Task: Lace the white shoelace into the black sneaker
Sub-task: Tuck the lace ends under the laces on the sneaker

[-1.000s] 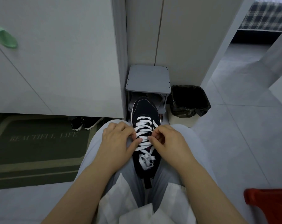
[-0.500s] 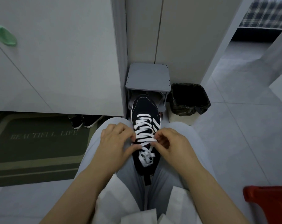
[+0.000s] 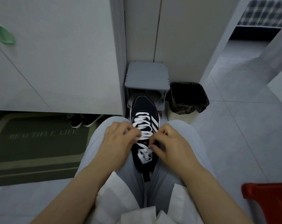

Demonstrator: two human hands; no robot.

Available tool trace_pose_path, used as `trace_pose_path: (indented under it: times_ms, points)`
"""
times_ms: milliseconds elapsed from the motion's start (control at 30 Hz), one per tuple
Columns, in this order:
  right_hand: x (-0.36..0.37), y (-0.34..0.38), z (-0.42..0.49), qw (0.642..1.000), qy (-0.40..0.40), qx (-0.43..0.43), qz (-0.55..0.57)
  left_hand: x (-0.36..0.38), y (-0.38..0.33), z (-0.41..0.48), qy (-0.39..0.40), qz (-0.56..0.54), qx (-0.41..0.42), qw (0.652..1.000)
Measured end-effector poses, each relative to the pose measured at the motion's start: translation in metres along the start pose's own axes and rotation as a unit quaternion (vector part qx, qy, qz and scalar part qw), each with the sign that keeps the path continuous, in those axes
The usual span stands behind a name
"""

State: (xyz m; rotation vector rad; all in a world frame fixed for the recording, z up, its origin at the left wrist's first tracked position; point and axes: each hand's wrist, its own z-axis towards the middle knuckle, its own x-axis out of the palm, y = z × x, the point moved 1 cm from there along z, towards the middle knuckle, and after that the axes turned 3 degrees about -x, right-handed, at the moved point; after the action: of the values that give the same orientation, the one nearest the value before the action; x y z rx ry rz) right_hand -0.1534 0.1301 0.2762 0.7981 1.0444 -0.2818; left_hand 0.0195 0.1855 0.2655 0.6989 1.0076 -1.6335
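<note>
Fingers [image 3: 131, 133] pinching white shoelace [image 3: 142, 125] on black sneaker [image 3: 143, 105], mat [image 3: 40, 147] reading "BEAUTIFUL LIFE"

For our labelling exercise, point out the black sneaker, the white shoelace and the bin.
black sneaker [image 3: 143, 103]: head view, toe.
white shoelace [image 3: 142, 125]: head view, laced rows.
bin [image 3: 179, 117]: head view, front wall.

Black sneaker [image 3: 144, 109] is lying wedged between the knees, toe forward. Left hand [image 3: 119, 143] and right hand [image 3: 171, 144] are pinching the white shoelace [image 3: 143, 126] mid-tongue.
</note>
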Motion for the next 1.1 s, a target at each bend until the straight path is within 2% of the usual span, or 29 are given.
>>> trace_pose_path:
  times_ms: [67, 133, 267, 433, 700, 900, 1100]
  points:
    - [0.004, 0.003, -0.001, 0.993, 0.019, -0.024, -0.111, 0.005, -0.003, 0.001, 0.015, 0.050, 0.068, 0.996]
    - [0.007, 0.007, 0.002, 0.978, 0.017, -0.029, -0.204, 0.006, -0.004, 0.002, 0.027, 0.112, 0.073, 0.991]
    - [0.015, 0.016, 0.006, 0.962, 0.026, -0.020, -0.270, 0.001, -0.005, 0.005, 0.058, 0.176, 0.072, 0.980]
    - [0.014, 0.014, 0.007, 0.965, 0.024, 0.002, -0.262, 0.003, -0.009, 0.002, 0.065, 0.153, 0.067, 0.984]
    - [0.013, 0.016, 0.003, 0.966, -0.014, -0.016, -0.259, 0.006, -0.016, -0.013, 0.077, 0.144, 0.066, 0.984]
    - [0.017, 0.015, 0.010, 0.960, 0.015, 0.013, -0.281, 0.008, -0.017, -0.013, 0.079, 0.144, 0.056, 0.985]
    - [0.014, 0.005, 0.001, 0.984, 0.020, -0.056, -0.167, 0.010, -0.015, -0.015, 0.076, 0.134, 0.070, 0.986]
